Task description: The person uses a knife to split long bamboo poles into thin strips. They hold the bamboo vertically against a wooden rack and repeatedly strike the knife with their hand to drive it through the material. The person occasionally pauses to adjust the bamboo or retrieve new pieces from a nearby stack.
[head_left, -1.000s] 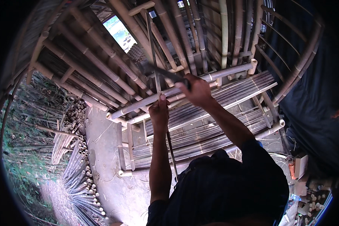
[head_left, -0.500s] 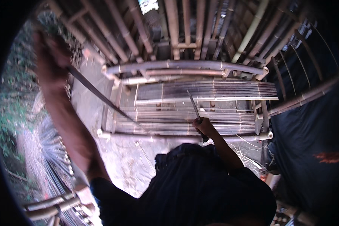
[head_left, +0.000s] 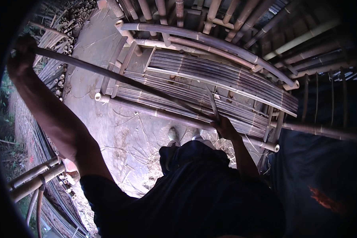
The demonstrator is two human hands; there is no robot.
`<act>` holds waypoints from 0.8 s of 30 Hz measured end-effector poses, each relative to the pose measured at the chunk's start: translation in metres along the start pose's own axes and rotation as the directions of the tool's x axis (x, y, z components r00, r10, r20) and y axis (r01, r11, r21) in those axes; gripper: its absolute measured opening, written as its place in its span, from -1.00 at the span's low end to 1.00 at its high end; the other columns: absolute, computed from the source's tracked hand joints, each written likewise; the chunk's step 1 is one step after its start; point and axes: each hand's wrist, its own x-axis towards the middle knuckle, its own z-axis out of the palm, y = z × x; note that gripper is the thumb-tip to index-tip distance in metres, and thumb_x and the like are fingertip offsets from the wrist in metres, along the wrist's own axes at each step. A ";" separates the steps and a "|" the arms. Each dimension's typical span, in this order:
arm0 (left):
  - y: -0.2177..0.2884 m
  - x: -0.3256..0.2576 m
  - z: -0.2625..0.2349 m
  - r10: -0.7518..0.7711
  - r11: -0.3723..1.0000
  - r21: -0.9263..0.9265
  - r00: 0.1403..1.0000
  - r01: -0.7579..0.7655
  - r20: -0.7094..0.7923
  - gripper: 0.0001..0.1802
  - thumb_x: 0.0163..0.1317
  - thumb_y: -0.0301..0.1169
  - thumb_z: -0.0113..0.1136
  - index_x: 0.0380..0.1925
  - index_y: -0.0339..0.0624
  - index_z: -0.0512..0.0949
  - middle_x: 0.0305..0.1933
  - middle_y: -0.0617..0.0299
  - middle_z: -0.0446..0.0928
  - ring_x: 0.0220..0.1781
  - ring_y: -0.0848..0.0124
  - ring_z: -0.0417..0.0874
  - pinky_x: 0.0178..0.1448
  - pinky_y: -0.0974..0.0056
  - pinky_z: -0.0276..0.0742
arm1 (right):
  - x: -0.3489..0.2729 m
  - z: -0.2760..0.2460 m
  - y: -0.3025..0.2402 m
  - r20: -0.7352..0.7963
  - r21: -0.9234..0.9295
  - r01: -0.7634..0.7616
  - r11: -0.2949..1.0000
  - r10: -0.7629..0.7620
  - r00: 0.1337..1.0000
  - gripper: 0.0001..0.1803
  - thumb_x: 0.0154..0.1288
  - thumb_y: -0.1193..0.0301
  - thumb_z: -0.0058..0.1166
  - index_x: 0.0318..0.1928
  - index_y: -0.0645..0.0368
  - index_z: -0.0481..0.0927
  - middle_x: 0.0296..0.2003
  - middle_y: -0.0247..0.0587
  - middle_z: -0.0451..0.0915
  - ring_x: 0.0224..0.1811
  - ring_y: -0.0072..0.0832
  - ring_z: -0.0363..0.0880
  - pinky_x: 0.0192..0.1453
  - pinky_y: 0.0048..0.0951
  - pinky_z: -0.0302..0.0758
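Raised at the far left, my left hand [head_left: 22, 59] is closed round one end of a long dark bamboo strip [head_left: 111, 75]. The strip slopes down to the right, and its other end reaches my right hand [head_left: 225, 127]. That hand is wrapped round the handle of a knife, whose narrow blade [head_left: 213, 102] points up and away from me. The strip's end lies at the base of the blade; whether my right fingers also touch it I cannot tell. Beneath both is a bamboo bench [head_left: 186, 115] with a slatted seat, partly covered by a loose slatted panel [head_left: 226, 77].
Bundles of cut bamboo poles [head_left: 61, 39] lie at the far left. A bamboo rail frame [head_left: 40, 178] stands at the lower left. Dark sheeting [head_left: 313, 166] hangs at the right. Shavings [head_left: 152, 168] litter the floor around my shoes [head_left: 173, 135].
The view has turned, so the bench now sits tilted. My left hand has moved outward, and the strip's far end now meets my right hand at the knife. Both grips stay the same.
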 end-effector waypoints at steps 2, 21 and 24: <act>-0.049 -0.010 -0.072 0.057 0.987 -0.150 0.998 -0.054 0.015 -0.67 0.40 -0.13 -0.05 -0.46 -0.10 0.38 -0.55 0.32 0.24 -0.47 0.42 0.25 -0.39 0.25 0.20 | 0.011 -0.025 0.020 0.015 -0.004 0.020 1.000 -0.020 1.000 -0.64 0.29 0.20 0.24 -0.10 0.22 0.55 -0.42 -0.24 0.53 -0.34 -0.48 0.46 -0.19 -0.34 0.42; -0.814 -0.099 -0.316 -0.522 0.514 -0.151 0.168 0.844 -0.836 -0.74 0.24 -0.34 0.31 -0.13 -0.23 0.58 -0.41 0.22 0.62 -0.51 0.47 0.63 -0.48 0.38 0.63 | 0.171 -0.177 0.244 -0.447 -0.799 -0.530 0.285 0.308 0.840 -0.70 0.22 0.19 0.28 -0.28 0.14 0.54 -0.35 -0.01 0.58 -0.22 0.06 0.56 -0.18 0.01 0.44; -0.854 -0.093 -0.366 -0.545 0.443 -0.140 0.142 0.885 -0.826 -0.79 0.32 -0.30 0.25 -0.19 -0.20 0.61 -0.38 0.23 0.65 -0.47 0.48 0.67 -0.50 0.39 0.59 | 0.214 -0.172 0.276 -0.429 -0.800 -0.502 0.329 0.271 0.862 -0.73 0.18 0.20 0.31 -0.27 0.08 0.58 -0.31 -0.09 0.59 -0.20 -0.01 0.57 -0.16 -0.02 0.46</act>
